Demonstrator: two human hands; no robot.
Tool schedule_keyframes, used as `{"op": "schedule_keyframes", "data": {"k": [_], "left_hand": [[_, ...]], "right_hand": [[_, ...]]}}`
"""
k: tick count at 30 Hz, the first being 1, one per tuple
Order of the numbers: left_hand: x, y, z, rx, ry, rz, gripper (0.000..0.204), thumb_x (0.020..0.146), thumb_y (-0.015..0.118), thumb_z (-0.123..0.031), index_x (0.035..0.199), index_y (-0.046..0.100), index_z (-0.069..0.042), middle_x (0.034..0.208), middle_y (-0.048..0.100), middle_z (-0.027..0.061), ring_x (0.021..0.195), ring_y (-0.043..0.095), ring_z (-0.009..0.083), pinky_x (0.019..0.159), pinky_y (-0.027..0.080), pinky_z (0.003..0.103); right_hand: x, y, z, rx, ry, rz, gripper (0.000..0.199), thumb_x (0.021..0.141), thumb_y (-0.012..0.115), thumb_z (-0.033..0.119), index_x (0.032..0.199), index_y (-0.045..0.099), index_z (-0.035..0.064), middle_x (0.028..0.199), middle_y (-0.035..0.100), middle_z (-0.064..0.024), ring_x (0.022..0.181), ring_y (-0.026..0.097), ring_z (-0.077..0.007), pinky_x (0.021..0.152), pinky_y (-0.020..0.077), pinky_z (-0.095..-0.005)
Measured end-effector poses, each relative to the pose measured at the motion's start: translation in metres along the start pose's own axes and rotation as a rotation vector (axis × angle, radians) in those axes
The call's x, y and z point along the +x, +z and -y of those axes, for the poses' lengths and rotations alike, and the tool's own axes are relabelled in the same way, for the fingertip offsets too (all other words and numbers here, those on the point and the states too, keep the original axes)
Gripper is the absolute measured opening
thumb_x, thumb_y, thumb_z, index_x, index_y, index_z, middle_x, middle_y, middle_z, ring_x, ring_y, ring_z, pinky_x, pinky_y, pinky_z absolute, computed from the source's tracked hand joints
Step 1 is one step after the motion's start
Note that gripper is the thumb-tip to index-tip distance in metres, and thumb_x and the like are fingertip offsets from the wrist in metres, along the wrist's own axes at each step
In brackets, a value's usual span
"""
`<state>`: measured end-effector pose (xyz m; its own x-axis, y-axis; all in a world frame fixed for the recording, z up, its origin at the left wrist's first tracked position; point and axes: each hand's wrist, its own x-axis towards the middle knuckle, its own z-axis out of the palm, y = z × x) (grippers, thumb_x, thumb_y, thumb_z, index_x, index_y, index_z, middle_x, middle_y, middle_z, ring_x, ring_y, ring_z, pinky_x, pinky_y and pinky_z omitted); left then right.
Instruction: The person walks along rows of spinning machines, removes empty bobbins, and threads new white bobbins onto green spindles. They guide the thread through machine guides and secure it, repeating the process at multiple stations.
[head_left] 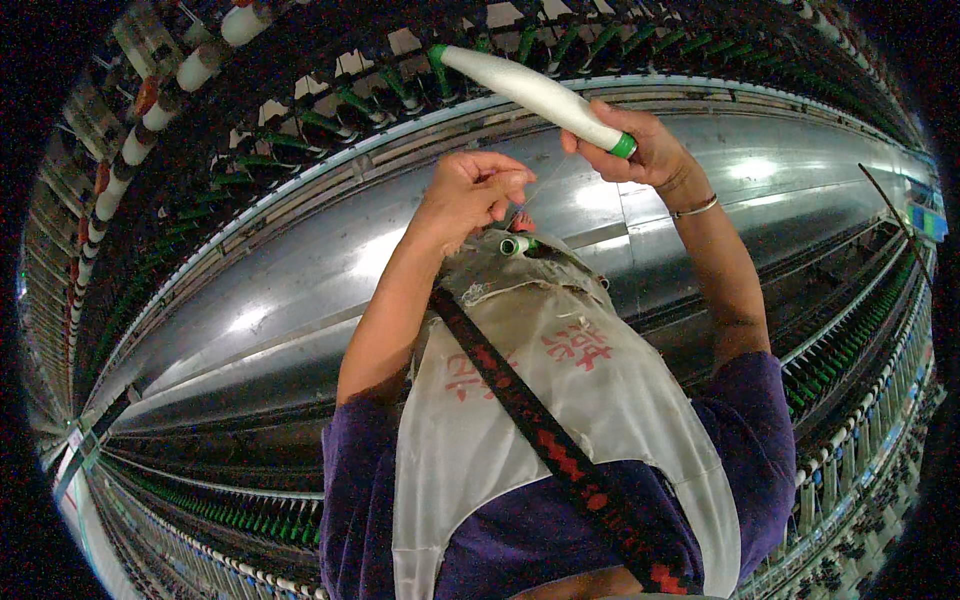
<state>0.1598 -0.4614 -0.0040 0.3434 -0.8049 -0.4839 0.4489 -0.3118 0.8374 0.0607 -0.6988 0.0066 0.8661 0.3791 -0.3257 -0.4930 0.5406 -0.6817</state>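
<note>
yarn bobbin [535,95] — light, stiff, slick-wound — sat gripped at its green base by the closed right hand [640,150]; left hand [470,190] pinched its fragile thread.

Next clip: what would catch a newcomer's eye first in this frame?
Top centre, the right hand grips a long white yarn bobbin by its green end, held up slantwise. Just below it the left hand pinches a fine thread over the open mouth of a pale cloth bag worn on the chest. Behind runs a shiny curved metal machine panel.
</note>
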Motion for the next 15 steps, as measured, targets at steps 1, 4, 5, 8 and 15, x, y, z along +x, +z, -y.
{"op": "schedule_keyframes", "data": {"k": [1,4,5,8,15], "left_hand": [[-0.002,-0.003,0.000,0.062,-0.007,-0.079,0.023,0.083,0.065,-0.014,0.103,0.063,-0.002,0.078,0.062,0.0027,0.047,0.044,0.0040,0.043,0.037,0.019],[-0.008,-0.010,0.001,0.207,-0.020,-0.089,0.026,0.081,0.067,-0.012,0.104,0.063,-0.002,0.079,0.061,0.0023,0.049,0.043,0.0038,0.042,0.034,0.019],[-0.008,-0.012,0.002,0.194,0.008,-0.082,0.027,0.080,0.068,-0.012,0.105,0.063,-0.003,0.079,0.061,0.0020,0.050,0.043,0.0040,0.044,0.035,0.019],[-0.002,-0.008,0.006,0.184,0.186,-0.101,0.033,0.078,0.070,-0.011,0.109,0.062,-0.004,0.079,0.060,0.0012,0.054,0.045,0.0052,0.049,0.039,0.020],[0.059,0.029,0.016,0.427,0.377,-0.157,0.032,0.073,0.074,-0.012,0.103,0.067,-0.005,0.068,0.061,0.0016,0.060,0.053,0.0086,0.056,0.043,0.023]], "right_hand": [[0.000,-0.001,-0.002,0.020,-0.016,-0.009,0.055,0.095,0.035,0.047,0.101,0.051,-0.0047,0.050,0.042,0.0008,0.030,0.029,-0.0036,0.029,0.0221,-0.0186],[0.000,-0.005,-0.005,0.053,-0.058,-0.016,0.054,0.095,0.038,0.046,0.103,0.053,-0.0059,0.053,0.044,0.0000,0.032,0.030,-0.0050,0.029,0.0235,-0.0191],[0.000,-0.005,-0.005,0.046,-0.066,-0.022,0.054,0.095,0.039,0.046,0.103,0.053,-0.0059,0.053,0.044,-0.0001,0.032,0.030,-0.0050,0.029,0.0238,-0.0189],[0.003,-0.002,-0.006,0.052,-0.069,-0.052,0.053,0.095,0.038,0.046,0.102,0.052,-0.0049,0.052,0.044,0.0001,0.032,0.030,-0.0048,0.030,0.0243,-0.0186],[0.009,0.006,0.000,0.100,-0.096,-0.028,0.051,0.095,0.035,0.046,0.102,0.049,-0.0022,0.051,0.043,0.0004,0.031,0.030,-0.0048,0.030,0.0241,-0.0186]]}}
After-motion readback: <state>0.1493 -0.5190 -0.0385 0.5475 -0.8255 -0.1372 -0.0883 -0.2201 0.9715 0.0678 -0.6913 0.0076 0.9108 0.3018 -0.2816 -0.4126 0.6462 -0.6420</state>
